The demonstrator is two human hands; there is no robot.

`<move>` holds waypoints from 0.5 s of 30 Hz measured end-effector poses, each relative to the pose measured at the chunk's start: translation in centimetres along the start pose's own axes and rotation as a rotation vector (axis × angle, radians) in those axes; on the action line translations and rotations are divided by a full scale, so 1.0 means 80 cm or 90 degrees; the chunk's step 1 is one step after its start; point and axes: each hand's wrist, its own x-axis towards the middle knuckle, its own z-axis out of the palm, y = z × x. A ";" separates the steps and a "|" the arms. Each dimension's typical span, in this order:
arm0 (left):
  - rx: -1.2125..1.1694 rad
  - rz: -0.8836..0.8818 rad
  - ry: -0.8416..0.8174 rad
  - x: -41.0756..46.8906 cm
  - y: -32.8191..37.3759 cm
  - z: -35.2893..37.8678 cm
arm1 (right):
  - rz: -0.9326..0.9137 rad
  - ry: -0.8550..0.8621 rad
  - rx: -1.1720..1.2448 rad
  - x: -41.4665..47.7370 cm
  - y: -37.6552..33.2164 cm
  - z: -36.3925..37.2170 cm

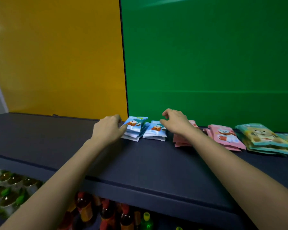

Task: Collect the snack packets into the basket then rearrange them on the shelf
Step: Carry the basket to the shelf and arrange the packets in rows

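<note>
Rearranging looks nearly done: the snack packets (226, 136) lie in sorted stacks along the shelf's (140, 163) back edge, the left hand (108, 128) against the leftmost blue stack (135, 128), its grip unclear, and the right hand (175, 123) loosely curled, empty, over the next blue stack (155, 131).

Blue packets (135, 127), pink packets (224, 136), navy shelf (140, 160)

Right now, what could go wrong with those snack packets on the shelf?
1. The left blue stack looks uneven, so the left hand gripping its edge might spill the top packets.
2. The right hand reaches across a pink stack; its forearm could drag packets toward the front of the shelf, above the bottles below.
</note>
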 end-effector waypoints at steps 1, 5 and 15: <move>-0.012 -0.009 -0.007 0.011 -0.001 0.006 | 0.011 -0.001 -0.009 0.008 -0.002 0.006; -0.048 -0.043 -0.089 0.045 0.001 0.032 | 0.073 -0.022 -0.059 0.026 -0.011 0.033; -0.123 -0.052 -0.339 0.107 0.007 0.066 | 0.206 -0.056 -0.112 0.042 -0.030 0.055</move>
